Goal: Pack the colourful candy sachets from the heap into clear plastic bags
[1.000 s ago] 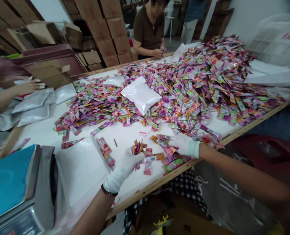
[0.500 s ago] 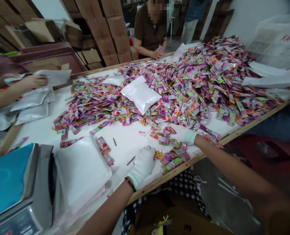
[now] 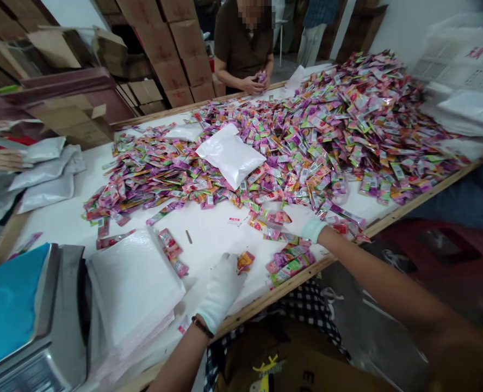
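Note:
My left hand [image 3: 224,283], in a white glove, is closed on an orange packet [image 3: 245,262] over the white table. To its right, my right hand [image 3: 301,220], also gloved, rests over a few packets [image 3: 270,220] near the front edge; its fingertips are blurred, and I cannot make out whether it grips one. More green and purple packets [image 3: 292,265] lie between the hands and the wooden edge. Beyond them a large heap of packets [image 3: 331,130] spreads across the table, with a full white bag [image 3: 231,157] lying on it.
A scale [image 3: 25,310] with a blue top stands at the lower left, beside a stack of white bags [image 3: 135,283]. Filled bags [image 3: 48,185] are piled at the far left by another person's hand. Across the table a person [image 3: 243,49] handles packets.
My left hand has moved left with the orange packet. My right hand has barely moved. At the far left, the other person's hand has lowered a white bag onto the pile.

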The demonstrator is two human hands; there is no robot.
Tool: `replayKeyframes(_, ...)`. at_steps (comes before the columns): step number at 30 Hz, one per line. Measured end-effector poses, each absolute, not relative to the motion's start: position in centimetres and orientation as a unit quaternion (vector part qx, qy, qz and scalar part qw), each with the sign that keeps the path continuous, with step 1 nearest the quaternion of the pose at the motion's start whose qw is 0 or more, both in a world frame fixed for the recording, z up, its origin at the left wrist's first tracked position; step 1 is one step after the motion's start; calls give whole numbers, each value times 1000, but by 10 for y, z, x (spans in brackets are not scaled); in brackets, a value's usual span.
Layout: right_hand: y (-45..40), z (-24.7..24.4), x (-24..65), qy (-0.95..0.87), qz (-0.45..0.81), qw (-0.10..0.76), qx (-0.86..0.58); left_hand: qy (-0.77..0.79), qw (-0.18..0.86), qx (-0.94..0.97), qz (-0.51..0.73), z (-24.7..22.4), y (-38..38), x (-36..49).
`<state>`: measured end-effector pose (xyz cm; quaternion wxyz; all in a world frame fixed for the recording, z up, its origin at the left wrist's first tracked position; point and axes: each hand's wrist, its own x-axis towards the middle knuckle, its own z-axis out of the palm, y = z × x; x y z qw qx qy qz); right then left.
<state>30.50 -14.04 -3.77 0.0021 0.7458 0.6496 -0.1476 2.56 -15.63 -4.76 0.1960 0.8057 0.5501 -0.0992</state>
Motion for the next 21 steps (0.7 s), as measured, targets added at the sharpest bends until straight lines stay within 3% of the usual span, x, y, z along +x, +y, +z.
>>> replayKeyframes(7, -171, -41, 327, 722, -219, -99, 649, 392, 163, 905, 21, -29, -115, 62)
replayKeyframes(12, -173, -53, 300, 692, -206, -9, 692, 336, 137, 932, -18, -42, -87, 111)
replayKeyframes(15, -168, -44, 292, 701, -199, -17, 684, 358, 111, 925, -54, -35, -82, 110)
replayKeyframes(21, -166, -8, 337, 712, -194, -41, 674, 434, 109, 894, 18, -4, -94, 87)
